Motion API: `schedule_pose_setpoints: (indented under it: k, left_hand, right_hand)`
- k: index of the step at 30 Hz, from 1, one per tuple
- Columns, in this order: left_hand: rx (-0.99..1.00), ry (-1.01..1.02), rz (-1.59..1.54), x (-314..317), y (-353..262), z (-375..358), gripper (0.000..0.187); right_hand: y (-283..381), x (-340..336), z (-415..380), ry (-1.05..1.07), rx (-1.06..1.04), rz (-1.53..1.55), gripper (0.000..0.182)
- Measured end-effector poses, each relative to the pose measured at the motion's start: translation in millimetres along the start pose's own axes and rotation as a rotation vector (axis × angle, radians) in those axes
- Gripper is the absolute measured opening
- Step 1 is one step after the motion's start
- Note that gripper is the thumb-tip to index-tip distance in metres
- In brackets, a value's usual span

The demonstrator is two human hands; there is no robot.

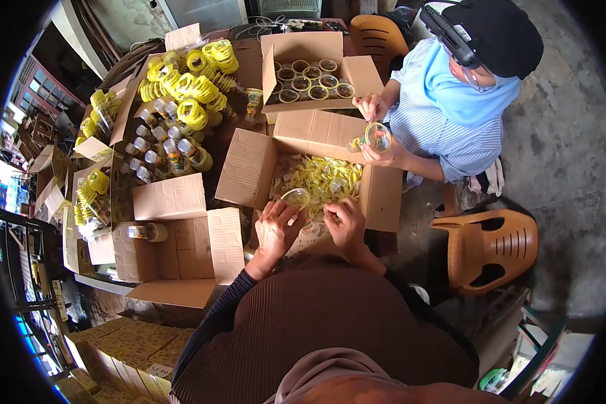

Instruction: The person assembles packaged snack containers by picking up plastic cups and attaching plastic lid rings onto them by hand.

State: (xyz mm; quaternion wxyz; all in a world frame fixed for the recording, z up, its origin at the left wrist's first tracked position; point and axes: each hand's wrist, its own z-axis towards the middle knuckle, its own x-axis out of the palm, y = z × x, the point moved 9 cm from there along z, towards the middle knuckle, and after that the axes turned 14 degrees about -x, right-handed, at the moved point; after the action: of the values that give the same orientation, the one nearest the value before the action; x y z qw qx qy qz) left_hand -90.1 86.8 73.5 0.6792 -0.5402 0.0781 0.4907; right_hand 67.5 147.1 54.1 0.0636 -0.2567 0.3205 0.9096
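My left hand is curled around a clear plastic jar with a yellow rim, held over the near edge of an open cardboard box. Inside that box lies a heap of small yellow-and-clear packets. To the right of the jar, my right hand is closed with its fingertips pinched together; whatever is between them is too small to make out. The open box has its flaps folded outward around the heap.
Across the table a co-worker holds another clear jar. Behind stands a box of open jars. At left are yellow ring lids, upturned jars and an open box holding one jar. An orange chair stands at right.
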Motion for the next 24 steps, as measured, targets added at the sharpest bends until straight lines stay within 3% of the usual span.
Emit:
schedule_pose_setpoints:
  k: [4,14,17,22,24]
  left_hand:
    - [-0.015,0.014,0.008,7,-1,-5,0.013]
    - [-0.023,0.074,-0.001,12,-5,-7,0.013]
    - [-0.006,0.085,0.018,15,-7,-8,0.013]
    - [0.033,0.110,-0.033,17,-14,-13,0.012]
    - [0.023,0.104,-0.032,17,-10,-11,0.012]
  right_hand:
    - [11,4,-5,0.040,-0.128,-0.097,0.015]
    - [19,11,-4,0.097,-0.202,-0.106,0.015]
    - [16,13,-2,0.132,-0.154,-0.115,0.015]
    - [-20,20,-6,0.070,0.132,0.121,0.018]
    - [-21,17,-7,0.053,0.128,0.097,0.018]
